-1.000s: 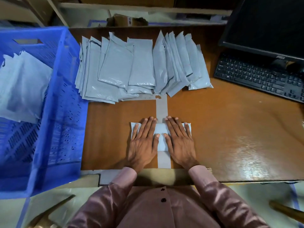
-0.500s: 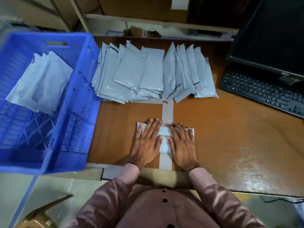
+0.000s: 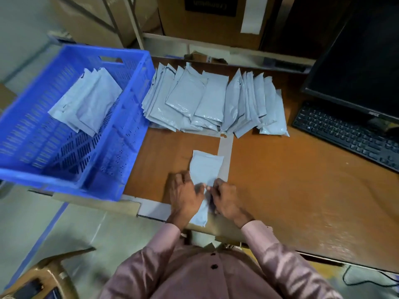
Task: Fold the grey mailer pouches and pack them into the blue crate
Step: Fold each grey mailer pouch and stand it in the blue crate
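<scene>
The brown surface [image 3: 280, 190] has its near edge just below the wrists, where the pouch [image 3: 205, 169] overhangs it slightly toward the person. The blue crate [image 3: 129, 130] sits at the surface's left edge, its right wall close to the pile [image 3: 211, 104] of flat grey pouches that spreads along the back. A keyboard [image 3: 345, 137] and a dark monitor [image 3: 356, 61] close off the right rear corner. Open bare wood lies to the right of the hands and between the pouch and the pile, crossed by a strip of pale tape [image 3: 225, 147] running from the pile toward the near edge. The pouch is pale grey, narrow and long, lying front to back beside the tape, its far end flat with a slightly uneven corner, its middle creased where the hands meet it. The left hand [image 3: 185, 195] has curled fingers gripping the pouch's left side; the right hand [image 3: 224, 197] pinches its right side, and the 2 hands nearly touch over it. Inside the crate, against its far left part, lie several grey pouches [image 3: 86, 102] overlapping at a slant. Cardboard boxes [image 3: 205, 18] stand behind the surface.
</scene>
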`<state>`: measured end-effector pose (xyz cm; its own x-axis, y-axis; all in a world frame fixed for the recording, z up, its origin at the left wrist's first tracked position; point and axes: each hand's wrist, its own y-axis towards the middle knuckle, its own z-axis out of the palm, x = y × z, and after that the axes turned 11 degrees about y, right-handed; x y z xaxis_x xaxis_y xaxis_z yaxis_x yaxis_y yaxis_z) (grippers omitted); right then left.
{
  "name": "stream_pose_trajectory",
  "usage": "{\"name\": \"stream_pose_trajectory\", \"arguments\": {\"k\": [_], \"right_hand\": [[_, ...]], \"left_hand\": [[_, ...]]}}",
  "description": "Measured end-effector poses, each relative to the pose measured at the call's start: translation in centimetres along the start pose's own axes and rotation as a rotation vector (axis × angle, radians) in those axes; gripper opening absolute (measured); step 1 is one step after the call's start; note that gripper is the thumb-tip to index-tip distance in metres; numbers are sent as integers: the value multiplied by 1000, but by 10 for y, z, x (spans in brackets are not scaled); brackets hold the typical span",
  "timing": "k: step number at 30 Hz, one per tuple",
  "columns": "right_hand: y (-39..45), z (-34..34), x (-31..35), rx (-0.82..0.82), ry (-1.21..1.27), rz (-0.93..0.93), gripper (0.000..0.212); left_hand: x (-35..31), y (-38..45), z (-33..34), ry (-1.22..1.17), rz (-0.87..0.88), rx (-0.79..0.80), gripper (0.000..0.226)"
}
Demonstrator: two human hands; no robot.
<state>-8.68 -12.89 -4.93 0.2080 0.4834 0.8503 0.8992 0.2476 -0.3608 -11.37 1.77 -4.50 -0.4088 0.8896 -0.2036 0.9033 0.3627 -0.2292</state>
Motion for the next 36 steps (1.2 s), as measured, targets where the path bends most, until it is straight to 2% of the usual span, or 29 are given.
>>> {"name": "stream_pose_trajectory", "arguments": {"k": [3,6,8,10,12,14,16,20,25,29,36], "right_hand": [[1,-6,-3,7,-25,-30,27],[2,-17,-5,-33,-204,-108,26],[1,-23,4,-74,-354,-239,31],[4,-29,15,-123,-519,-438,52],[12,-37,31,-135,-666,-640,72],[24,-44,52,-67,-705,-750,79],[36,-48,80,18,-641,-791,82],[56,-47,149,128,-524,-923,59],[77,-28,238,112,-479,-1047,35],[104,-2,295,98,-498,-1122,40],[175,71,369,138,-538,-1069,34]], "left_hand": [[-1,8,-8,-159,-85,113,60],[-3,11,-20,-518,-107,217,28],[-5,13,-30,-543,-41,249,19],[-5,17,-43,-447,54,244,26],[-1,24,-56,-289,130,218,45],[6,30,-78,-190,158,163,63],[15,34,-108,-139,204,78,70],[37,39,-176,-120,268,-54,60],[79,51,-243,-176,349,-161,27],[115,70,-283,-148,342,-224,43],[201,130,-315,-134,260,-278,42]]}}
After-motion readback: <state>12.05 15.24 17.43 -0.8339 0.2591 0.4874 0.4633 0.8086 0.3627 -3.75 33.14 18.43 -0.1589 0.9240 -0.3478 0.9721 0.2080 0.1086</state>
